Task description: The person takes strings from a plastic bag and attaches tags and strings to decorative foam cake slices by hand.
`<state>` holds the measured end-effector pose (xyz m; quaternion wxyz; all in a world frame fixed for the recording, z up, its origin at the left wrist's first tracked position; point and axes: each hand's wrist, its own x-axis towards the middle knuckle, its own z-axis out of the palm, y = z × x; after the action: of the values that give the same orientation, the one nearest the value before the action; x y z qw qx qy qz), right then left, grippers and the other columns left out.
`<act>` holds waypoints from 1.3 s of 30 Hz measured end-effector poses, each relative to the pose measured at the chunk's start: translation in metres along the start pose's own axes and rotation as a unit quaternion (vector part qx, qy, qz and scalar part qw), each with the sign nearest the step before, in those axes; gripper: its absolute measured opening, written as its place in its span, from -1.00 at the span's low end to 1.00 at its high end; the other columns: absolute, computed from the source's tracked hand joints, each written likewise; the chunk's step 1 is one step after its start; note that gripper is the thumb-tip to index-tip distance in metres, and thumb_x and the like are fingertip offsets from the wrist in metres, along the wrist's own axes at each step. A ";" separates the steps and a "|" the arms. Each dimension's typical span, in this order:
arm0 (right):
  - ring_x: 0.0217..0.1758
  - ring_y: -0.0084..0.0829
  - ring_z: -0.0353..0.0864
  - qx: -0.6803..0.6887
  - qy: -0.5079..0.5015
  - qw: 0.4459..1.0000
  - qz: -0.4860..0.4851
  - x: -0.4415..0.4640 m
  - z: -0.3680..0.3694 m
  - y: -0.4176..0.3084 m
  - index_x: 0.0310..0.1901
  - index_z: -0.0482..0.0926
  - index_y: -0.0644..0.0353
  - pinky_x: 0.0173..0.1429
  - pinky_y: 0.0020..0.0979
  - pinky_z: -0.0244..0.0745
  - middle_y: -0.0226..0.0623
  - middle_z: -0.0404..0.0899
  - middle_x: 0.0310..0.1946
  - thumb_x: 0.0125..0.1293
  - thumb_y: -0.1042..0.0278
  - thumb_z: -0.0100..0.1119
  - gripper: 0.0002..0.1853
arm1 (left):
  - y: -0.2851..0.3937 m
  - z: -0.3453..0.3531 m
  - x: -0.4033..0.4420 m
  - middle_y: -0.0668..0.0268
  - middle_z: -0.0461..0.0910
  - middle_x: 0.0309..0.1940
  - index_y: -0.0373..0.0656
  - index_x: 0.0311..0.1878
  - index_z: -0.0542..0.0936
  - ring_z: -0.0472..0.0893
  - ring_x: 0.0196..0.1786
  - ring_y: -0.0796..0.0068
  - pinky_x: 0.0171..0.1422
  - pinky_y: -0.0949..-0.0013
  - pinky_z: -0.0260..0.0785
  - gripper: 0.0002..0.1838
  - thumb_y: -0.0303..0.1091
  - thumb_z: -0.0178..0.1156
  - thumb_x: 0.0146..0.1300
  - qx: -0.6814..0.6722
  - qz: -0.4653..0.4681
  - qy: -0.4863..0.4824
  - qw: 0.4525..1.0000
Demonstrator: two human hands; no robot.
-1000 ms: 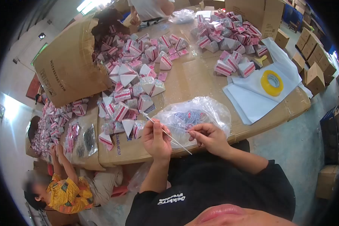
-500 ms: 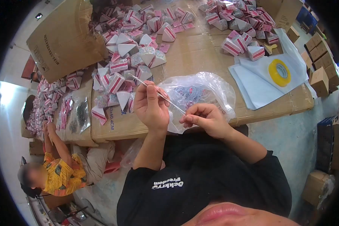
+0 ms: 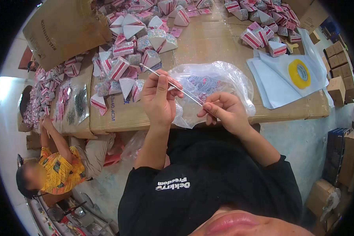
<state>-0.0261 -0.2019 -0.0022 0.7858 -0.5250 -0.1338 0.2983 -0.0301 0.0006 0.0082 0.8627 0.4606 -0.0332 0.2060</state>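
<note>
My left hand (image 3: 160, 102) is closed, pinching a thin silvery rod (image 3: 191, 95) between thumb and fingers. The rod's narrow upper tip sticks out above that hand, near the pile of cake-slice-shaped pieces (image 3: 119, 67). At the rod's lower end, the fingertips of my right hand (image 3: 231, 115) are closed on it; whether they also grip a thread is too small to tell. Behind both hands lies a clear plastic bag (image 3: 240, 80) with a tangle of grey-blue strings (image 3: 204, 84) in it.
Cardboard (image 3: 200, 43) covers the table. A large open carton (image 3: 63, 35) tilts at the left. On the right, a yellow tape roll (image 3: 292, 72) rests on white sheets (image 3: 273, 92). Another person (image 3: 63, 169) works at the left, hands at the table edge. Boxes (image 3: 336, 90) stand at the far right.
The right hand has shifted right and slightly away from the left, showing more of the rod between them. The whole view has tilted slightly.
</note>
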 end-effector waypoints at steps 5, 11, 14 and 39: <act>-0.38 -0.65 0.63 -0.062 0.004 0.998 0.001 0.004 0.000 -0.002 -0.12 0.58 0.30 -0.27 -0.60 0.52 -0.26 0.74 -0.31 0.44 0.39 0.21 -0.86 | 0.000 -0.005 0.003 0.23 0.62 -0.38 -0.25 -0.06 0.54 0.67 -0.38 0.43 -0.40 0.41 0.56 -0.84 -0.35 0.13 0.49 0.013 0.017 -0.018 1.000; -0.38 -0.66 0.62 -0.096 -0.008 0.995 0.032 0.005 0.004 -0.006 -0.12 0.65 0.35 -0.26 -0.60 0.54 -0.33 0.73 -0.35 0.41 0.44 0.24 -0.85 | 0.001 -0.005 0.005 0.27 0.60 -0.39 -0.27 -0.04 0.55 0.64 -0.40 0.47 -0.43 0.46 0.49 -0.82 -0.35 0.18 0.46 0.042 0.040 0.009 0.998; -0.41 -0.67 0.60 -0.138 -0.007 0.989 0.044 0.005 0.002 -0.006 -0.13 0.70 0.35 -0.28 -0.58 0.53 -0.39 0.71 -0.40 0.40 0.41 0.27 -0.83 | -0.003 -0.004 0.001 0.28 0.59 -0.39 -0.28 -0.04 0.55 0.63 -0.39 0.49 -0.43 0.46 0.46 -0.81 -0.35 0.20 0.45 0.047 0.053 0.027 0.997; -0.35 -0.63 0.66 -0.224 0.077 0.968 -0.080 0.000 -0.008 0.001 -0.14 0.69 0.34 -0.21 -0.55 0.55 -0.35 0.70 -0.42 0.40 0.47 0.23 -0.87 | 0.093 -0.182 0.226 -0.02 0.68 -0.51 -0.38 -0.41 0.71 0.72 -0.39 0.03 -0.18 0.08 0.53 -0.40 0.15 0.35 0.13 0.850 -0.158 -0.004 0.503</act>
<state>-0.0227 -0.2076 -0.0061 0.6776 -0.6963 -0.1779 0.1563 0.1165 0.2664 0.0321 0.0749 0.9708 0.2277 -0.0069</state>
